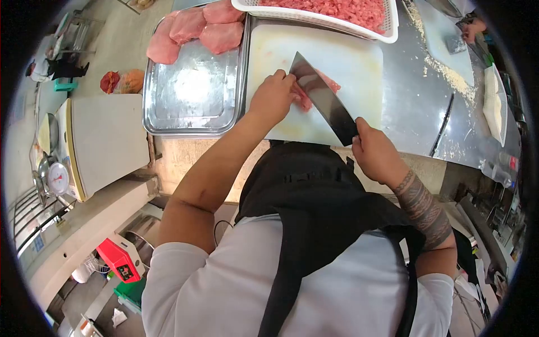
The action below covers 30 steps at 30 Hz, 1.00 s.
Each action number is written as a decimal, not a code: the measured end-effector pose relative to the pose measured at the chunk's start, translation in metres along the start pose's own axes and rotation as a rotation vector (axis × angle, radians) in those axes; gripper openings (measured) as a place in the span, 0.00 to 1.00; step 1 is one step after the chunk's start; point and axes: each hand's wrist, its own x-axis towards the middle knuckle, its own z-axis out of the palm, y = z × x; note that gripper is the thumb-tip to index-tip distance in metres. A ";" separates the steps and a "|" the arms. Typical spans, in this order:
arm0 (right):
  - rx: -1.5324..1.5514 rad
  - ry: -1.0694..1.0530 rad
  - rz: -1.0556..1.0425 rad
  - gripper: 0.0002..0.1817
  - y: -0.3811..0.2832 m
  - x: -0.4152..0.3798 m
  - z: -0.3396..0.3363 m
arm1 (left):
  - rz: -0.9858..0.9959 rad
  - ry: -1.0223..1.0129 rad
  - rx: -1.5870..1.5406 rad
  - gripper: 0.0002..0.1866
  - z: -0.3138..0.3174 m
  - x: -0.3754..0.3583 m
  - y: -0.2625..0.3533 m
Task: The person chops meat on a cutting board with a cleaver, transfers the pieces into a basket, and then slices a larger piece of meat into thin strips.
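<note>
My right hand (375,150) is closed round the handle of a broad cleaver (324,99), whose blade slants up and left over the white cutting board (359,73). Beside the blade's left side, my left hand (275,96) has its curled fingers on a piece of raw meat (304,100). More of the meat shows on the blade's right side. The blade hides part of the meat and the left fingertips are only partly visible.
A metal tray (191,101) with several meat slabs (188,25) stands left of the board. Behind it is a white basket (389,25) of diced meat. Pale crumbs (455,81) lie on the steel table (412,112) at right, near a thin black rod (443,124). Another person's hand (474,28) shows at the upper right.
</note>
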 end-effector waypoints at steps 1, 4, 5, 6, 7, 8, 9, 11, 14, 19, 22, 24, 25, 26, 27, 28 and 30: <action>-0.001 -0.015 -0.010 0.09 -0.002 0.004 -0.002 | -0.008 -0.010 -0.003 0.19 0.002 0.000 -0.001; -0.010 -0.051 -0.026 0.09 -0.009 0.025 -0.004 | -0.017 -0.024 -0.009 0.19 0.006 0.002 -0.005; -0.013 -0.062 -0.022 0.09 -0.013 0.035 0.000 | -0.014 -0.021 -0.007 0.19 0.007 0.002 -0.006; -0.017 -0.070 -0.020 0.09 -0.016 0.045 0.004 | -0.010 -0.017 -0.005 0.19 0.007 0.002 -0.007; -0.031 -0.028 -0.059 0.10 -0.016 0.055 0.014 | -0.012 -0.003 -0.011 0.18 0.007 0.002 -0.007; -0.045 0.014 -0.099 0.11 -0.015 0.065 0.028 | -0.014 0.011 -0.016 0.18 0.007 0.002 -0.007; -0.058 0.056 -0.134 0.12 -0.016 0.073 0.041 | -0.013 0.022 -0.022 0.18 0.007 0.001 -0.006; -0.029 0.050 -0.033 0.13 -0.028 0.090 0.056 | 0.002 0.074 -0.036 0.17 0.016 -0.002 -0.011; -0.023 0.101 -0.049 0.14 -0.016 0.102 0.058 | 0.010 0.084 -0.059 0.18 0.012 -0.003 -0.012; -0.104 0.123 -0.037 0.12 -0.009 0.057 0.032 | -0.012 0.107 -0.060 0.18 0.015 -0.004 -0.011; -0.164 0.029 0.029 0.11 -0.013 0.024 0.003 | -0.048 0.053 -0.048 0.19 0.010 -0.001 -0.009; -0.159 -0.031 0.048 0.10 -0.014 0.009 -0.007 | -0.057 0.020 -0.001 0.19 0.009 -0.001 -0.008; -0.161 -0.046 0.037 0.10 -0.013 0.005 -0.009 | -0.064 0.023 0.005 0.19 0.010 -0.001 -0.007; -0.164 -0.060 0.025 0.10 -0.012 0.003 -0.009 | -0.072 0.025 0.011 0.19 0.010 -0.002 -0.007; -0.166 -0.076 0.013 0.10 -0.011 0.002 -0.009 | -0.081 0.027 0.017 0.19 0.010 -0.002 -0.007; -0.161 -0.075 -0.005 0.11 -0.010 0.004 -0.009 | -0.083 0.023 0.010 0.19 0.010 -0.003 -0.007; -0.153 -0.075 -0.045 0.12 -0.006 0.014 -0.008 | -0.092 0.018 -0.004 0.19 0.011 -0.004 -0.006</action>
